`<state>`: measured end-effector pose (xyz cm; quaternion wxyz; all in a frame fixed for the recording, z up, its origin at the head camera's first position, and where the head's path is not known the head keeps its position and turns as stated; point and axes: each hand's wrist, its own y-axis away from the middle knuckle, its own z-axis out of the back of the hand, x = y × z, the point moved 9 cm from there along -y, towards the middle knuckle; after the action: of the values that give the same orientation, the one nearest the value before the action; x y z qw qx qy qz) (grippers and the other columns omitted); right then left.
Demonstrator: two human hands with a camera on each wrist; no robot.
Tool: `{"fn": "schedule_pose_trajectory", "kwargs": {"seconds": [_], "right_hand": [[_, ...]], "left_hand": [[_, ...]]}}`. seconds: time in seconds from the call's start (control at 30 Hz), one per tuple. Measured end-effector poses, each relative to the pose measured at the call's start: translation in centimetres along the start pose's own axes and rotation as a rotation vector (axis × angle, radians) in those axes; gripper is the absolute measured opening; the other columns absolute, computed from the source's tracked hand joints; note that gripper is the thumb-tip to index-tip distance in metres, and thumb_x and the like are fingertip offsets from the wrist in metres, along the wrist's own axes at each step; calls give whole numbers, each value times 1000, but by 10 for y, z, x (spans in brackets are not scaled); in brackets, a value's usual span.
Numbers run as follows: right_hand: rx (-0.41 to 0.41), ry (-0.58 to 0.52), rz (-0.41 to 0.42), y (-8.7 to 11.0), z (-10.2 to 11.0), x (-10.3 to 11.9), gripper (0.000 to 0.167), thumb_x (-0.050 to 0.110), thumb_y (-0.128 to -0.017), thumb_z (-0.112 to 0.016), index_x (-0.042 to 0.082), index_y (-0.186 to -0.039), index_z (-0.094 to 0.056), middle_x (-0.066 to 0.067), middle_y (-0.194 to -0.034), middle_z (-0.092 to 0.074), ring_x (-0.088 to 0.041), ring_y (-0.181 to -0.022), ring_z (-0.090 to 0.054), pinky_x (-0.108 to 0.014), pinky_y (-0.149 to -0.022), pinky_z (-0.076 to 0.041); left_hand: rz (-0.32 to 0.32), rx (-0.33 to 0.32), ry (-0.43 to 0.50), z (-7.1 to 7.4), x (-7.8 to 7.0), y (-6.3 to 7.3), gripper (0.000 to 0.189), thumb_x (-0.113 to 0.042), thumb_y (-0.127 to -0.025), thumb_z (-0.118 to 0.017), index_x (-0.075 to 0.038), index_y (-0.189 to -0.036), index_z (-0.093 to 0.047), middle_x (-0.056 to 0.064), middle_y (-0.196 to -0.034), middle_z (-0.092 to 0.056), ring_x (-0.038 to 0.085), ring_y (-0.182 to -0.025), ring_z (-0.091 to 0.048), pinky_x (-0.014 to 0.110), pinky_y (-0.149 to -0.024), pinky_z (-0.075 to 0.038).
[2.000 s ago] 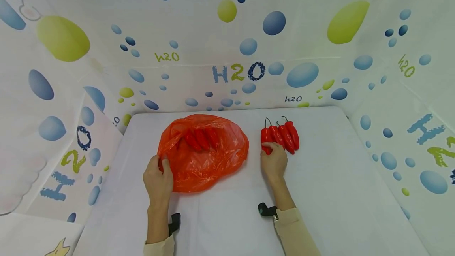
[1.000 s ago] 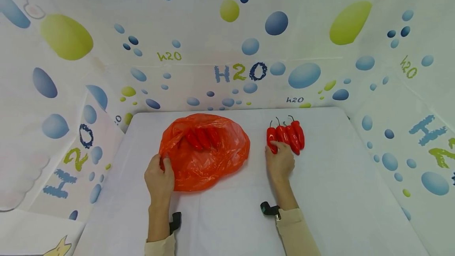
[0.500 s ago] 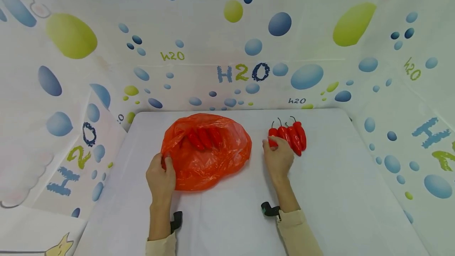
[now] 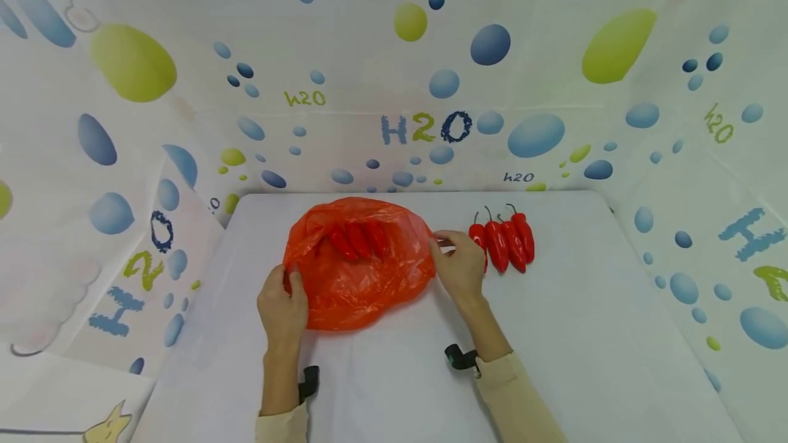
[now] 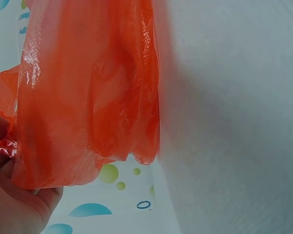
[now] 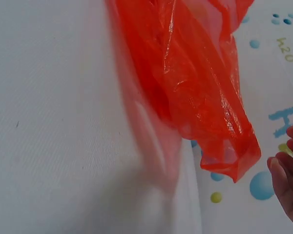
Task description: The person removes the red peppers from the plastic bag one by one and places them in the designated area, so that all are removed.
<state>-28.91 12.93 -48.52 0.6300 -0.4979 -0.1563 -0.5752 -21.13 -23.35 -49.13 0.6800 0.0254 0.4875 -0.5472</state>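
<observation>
An orange-red plastic bag [image 4: 345, 299] lies with its mouth spread wide, and a few red chili peppers [image 4: 358, 240] show inside it. My left hand [image 4: 282, 303] pinches the bag's left rim between thumb and fingers, as the left wrist view also shows. At the bag's right edge is my right hand [image 4: 458, 269], thumb and fingers parted with nothing between them. In the right wrist view its fingers [image 6: 278, 178] stand a little apart from the plastic. Several more red chili peppers [image 4: 497, 246] lie in a row just beyond it, the leftmost partly hidden behind the hand.
A white-covered table [image 4: 591, 333] carries everything. Patterned sheets [image 4: 345, 53] with drops and H2O lettering rise at the back and both sides. A small black wrist camera [image 4: 460, 357] sits on the right forearm, another [image 4: 310, 383] on the left.
My right hand has left the leftmost pepper in the row and moved left to the bag's right edge. The left hand keeps its hold on the rim. The head view has shifted slightly.
</observation>
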Motion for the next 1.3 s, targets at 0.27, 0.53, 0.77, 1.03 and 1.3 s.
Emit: {"fn": "schedule_pose_trajectory", "kwargs": {"seconds": [0.27,0.53,0.77,1.03,1.3], "right_hand": [[101,-34,15,-5,-26,10,23,20,-95,-77,6,-113,-79,-8,-103,-77,-23,-90,-72,-38,-78,-62],[214,-7,72,-5,-60,13,20,18,-96,-75,8,-112,-78,-4,-103,-76,-18,-92,-71,-35,-84,-60],[317,75,113,-3,-89,22,21,19,-95,-74,12,-114,-77,-2,-108,-76,-19,-101,-70,-38,-91,-57],[432,109,142,2,-115,34,30,18,-98,-68,6,-126,-70,-8,-124,-72,-26,-116,-67,-43,-100,-55],[480,155,131,6,-128,28,38,11,-99,-66,-1,-135,-63,-16,-130,-68,-31,-121,-65,-43,-104,-52]], "left_hand": [[-5,2,4,2,-2,0,19,-11,-105,-57,5,-104,-67,19,-90,-66,32,-77,-59,37,-71,-50],[-6,-4,5,1,-3,0,20,-12,-105,-57,5,-105,-68,19,-91,-67,32,-77,-60,40,-72,-53],[-17,-14,5,1,-2,0,19,-11,-105,-57,4,-101,-67,18,-88,-66,32,-76,-60,37,-71,-52],[-17,-14,1,1,-2,0,19,-12,-105,-57,3,-100,-67,16,-86,-65,30,-74,-57,21,-69,-43],[-12,-7,-5,2,-3,-1,19,-12,-105,-57,3,-100,-67,17,-87,-66,30,-74,-58,33,-69,-48]]}}
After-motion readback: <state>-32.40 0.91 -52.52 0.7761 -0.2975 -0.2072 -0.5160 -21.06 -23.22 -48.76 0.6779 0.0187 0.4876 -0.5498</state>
